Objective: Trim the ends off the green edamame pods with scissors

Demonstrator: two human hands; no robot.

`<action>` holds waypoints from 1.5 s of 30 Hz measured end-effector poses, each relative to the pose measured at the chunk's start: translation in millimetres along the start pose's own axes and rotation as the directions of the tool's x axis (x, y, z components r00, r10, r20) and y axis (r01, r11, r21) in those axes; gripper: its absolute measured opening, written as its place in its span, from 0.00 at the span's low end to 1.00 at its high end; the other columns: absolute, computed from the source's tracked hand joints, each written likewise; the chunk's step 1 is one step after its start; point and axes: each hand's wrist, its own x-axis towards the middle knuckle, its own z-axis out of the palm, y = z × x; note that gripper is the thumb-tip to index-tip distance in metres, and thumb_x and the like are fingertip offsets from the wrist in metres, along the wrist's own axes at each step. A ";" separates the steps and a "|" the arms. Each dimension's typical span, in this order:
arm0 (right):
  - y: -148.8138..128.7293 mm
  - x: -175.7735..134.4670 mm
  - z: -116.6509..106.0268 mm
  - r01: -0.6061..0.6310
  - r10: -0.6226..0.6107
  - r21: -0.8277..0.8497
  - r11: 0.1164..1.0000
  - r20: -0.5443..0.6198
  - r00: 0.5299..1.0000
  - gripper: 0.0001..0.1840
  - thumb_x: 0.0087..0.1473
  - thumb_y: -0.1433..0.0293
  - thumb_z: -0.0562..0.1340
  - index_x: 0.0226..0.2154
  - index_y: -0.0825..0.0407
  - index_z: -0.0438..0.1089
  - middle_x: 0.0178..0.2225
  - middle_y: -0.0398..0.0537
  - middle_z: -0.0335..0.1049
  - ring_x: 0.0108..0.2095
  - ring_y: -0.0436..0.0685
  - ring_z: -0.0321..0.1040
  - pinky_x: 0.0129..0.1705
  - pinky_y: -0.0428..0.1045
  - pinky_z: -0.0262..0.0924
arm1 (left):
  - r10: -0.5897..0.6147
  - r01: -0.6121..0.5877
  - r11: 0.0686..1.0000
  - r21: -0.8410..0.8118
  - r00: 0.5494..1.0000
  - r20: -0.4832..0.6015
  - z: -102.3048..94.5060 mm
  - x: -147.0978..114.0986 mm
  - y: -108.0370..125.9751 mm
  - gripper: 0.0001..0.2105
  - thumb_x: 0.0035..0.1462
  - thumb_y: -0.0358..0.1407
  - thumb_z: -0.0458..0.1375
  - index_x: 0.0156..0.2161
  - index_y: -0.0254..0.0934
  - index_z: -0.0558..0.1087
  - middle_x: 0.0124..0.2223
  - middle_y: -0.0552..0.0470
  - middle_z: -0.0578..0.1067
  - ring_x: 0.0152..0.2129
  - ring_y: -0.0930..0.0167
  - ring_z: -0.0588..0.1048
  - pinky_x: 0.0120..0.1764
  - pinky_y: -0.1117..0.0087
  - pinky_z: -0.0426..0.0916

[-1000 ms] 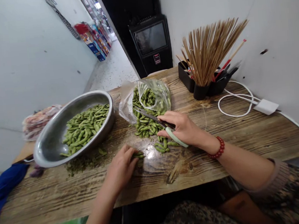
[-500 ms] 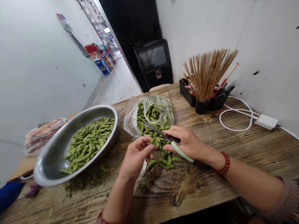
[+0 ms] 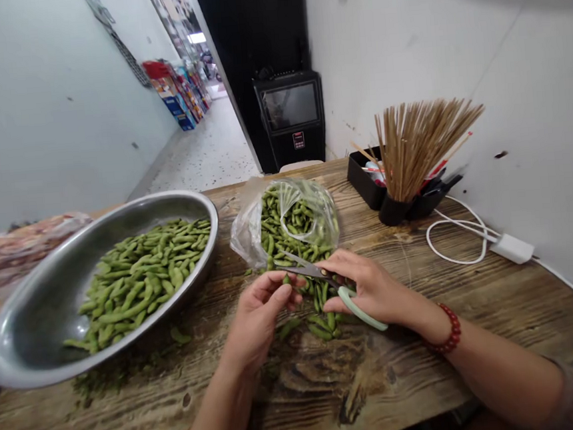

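Note:
Between thumb and fingers, my left hand (image 3: 264,307) pinches a green edamame pod (image 3: 287,280), mostly covered by the fingertips. My right hand (image 3: 365,285) grips scissors (image 3: 357,308) with pale green handles. Their blades are parted and point left, just above the pod. Behind both hands lies a clear plastic bag (image 3: 248,232) with many pods spilling from its mouth. Several loose pods (image 3: 321,329) rest on the wood below the scissors. To the left, a large metal basin (image 3: 32,354) holds a heap of edamame pods (image 3: 142,281).
Small green trimmings (image 3: 98,385) lie under the basin's near edge. A bag of reddish food (image 3: 23,248) sits behind it. At right stand a black organizer (image 3: 363,178) full of wooden skewers (image 3: 421,146) and a white adapter (image 3: 511,247) with its cable. A white wall borders the table's right side.
The view has shifted, so the basin appears larger and lower left. The scissor blades have spread apart, from nearly closed, over the pod in my left hand.

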 end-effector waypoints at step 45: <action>1.9 -1.6 8.5 0.073 -0.074 -0.050 0.996 -0.011 0.997 0.32 0.48 0.63 0.69 0.54 0.52 0.63 0.43 0.53 0.67 0.39 0.57 0.66 0.41 0.51 0.64 | -0.029 0.027 0.968 -0.248 1.000 -0.004 -9.1 3.0 -2.6 0.11 0.43 0.31 0.69 0.31 0.33 0.73 0.29 0.54 0.74 0.23 0.78 0.72 0.30 0.79 0.67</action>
